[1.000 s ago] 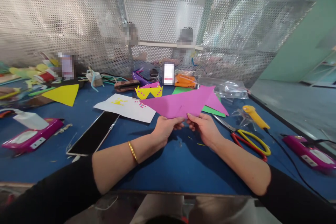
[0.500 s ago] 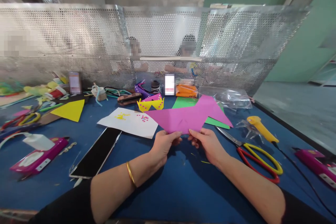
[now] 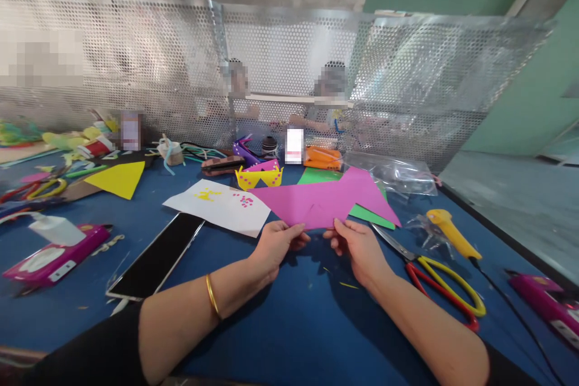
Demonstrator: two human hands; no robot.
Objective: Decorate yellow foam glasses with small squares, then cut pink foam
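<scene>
A pink foam or paper sheet (image 3: 312,199), cut to an irregular outline, is held up over the table by its near edge. My left hand (image 3: 279,244) pinches that edge left of its middle, thumb on top. My right hand (image 3: 355,244) grips it a little farther right in the same way. Behind the pink sheet lies a green sheet (image 3: 368,216), partly covered from view. White paper (image 3: 221,208) with small yellow and pink pieces on it lies to the left. Scissors (image 3: 420,262) with red and yellow handles rest beside my right hand.
A black-screened phone (image 3: 158,256) and a magenta power strip (image 3: 58,256) lie left. Yellow cut-out glasses (image 3: 259,178) sit behind the white paper. On the right are a yellow glue gun (image 3: 452,234) and its cord. A perforated metal screen (image 3: 289,42) stands across the back.
Both hands still hold the pink sheet, with my right hand's grip slightly farther right along the edge. The camera view has tilted and shifted a little.
</scene>
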